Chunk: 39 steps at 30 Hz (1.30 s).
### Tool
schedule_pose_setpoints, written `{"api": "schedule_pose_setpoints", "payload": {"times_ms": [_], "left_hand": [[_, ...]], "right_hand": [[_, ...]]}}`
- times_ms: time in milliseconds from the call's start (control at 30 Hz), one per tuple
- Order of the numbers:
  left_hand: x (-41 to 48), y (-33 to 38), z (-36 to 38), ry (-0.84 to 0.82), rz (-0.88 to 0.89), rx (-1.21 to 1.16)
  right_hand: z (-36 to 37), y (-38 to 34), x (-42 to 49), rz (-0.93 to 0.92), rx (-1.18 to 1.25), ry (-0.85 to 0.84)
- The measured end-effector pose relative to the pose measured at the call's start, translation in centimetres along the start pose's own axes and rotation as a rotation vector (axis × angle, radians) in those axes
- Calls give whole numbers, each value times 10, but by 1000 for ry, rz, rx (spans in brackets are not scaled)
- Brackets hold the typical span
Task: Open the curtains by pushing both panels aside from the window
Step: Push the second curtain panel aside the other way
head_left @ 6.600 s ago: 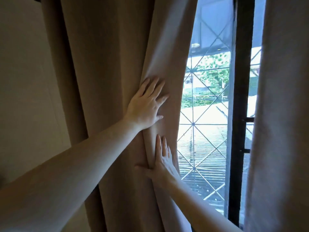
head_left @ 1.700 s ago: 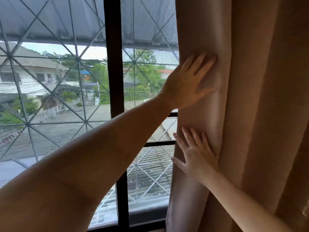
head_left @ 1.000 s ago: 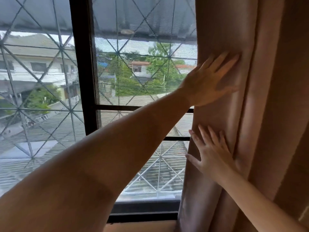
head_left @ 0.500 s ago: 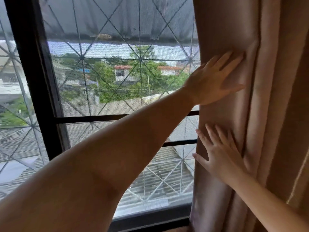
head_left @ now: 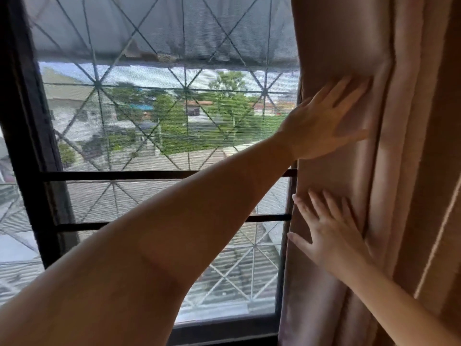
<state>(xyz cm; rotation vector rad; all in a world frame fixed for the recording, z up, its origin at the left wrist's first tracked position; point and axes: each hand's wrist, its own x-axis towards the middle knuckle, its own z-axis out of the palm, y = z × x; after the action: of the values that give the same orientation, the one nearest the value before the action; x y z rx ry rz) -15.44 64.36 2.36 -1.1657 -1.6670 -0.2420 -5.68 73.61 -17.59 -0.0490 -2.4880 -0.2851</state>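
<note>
Left hand (head_left: 321, 123) and right hand (head_left: 329, 233) press flat, fingers spread, against curtain (head_left: 404, 171).

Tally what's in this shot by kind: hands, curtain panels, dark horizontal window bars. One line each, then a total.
Hands: 2, the left hand above and the right hand below, both flat on the fabric
Curtain panels: 1, the right curtain panel
Dark horizontal window bars: 2, the upper bar and the lower bar
Total: 5

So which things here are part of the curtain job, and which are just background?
In the job:
- right curtain panel
- left hand, flat on it
- right hand, flat on it, lower down
- window

Background:
- diamond grille
- houses and trees outside
</note>
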Motion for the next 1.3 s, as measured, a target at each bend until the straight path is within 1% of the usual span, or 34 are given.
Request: {"api": "schedule_pose_setpoints", "payload": {"times_ms": [167, 400, 633, 800, 1000, 1300], "left_hand": [[20, 14, 23, -10, -3, 19], [40, 34, 34, -52, -61, 34], [66, 57, 48, -155, -70, -98], [83, 72, 63, -199, -60, -133], [101, 90, 78, -172, -83, -207], [120, 114, 94, -155, -116, -252]], "right_hand": [[6, 29, 1, -24, 6, 10], [8, 56, 3, -58, 19, 17], [7, 91, -1, -54, 31, -5], [9, 116, -7, -42, 5, -30], [14, 146, -12, -27, -6, -54], [16, 175, -16, 21, -9, -75]]}}
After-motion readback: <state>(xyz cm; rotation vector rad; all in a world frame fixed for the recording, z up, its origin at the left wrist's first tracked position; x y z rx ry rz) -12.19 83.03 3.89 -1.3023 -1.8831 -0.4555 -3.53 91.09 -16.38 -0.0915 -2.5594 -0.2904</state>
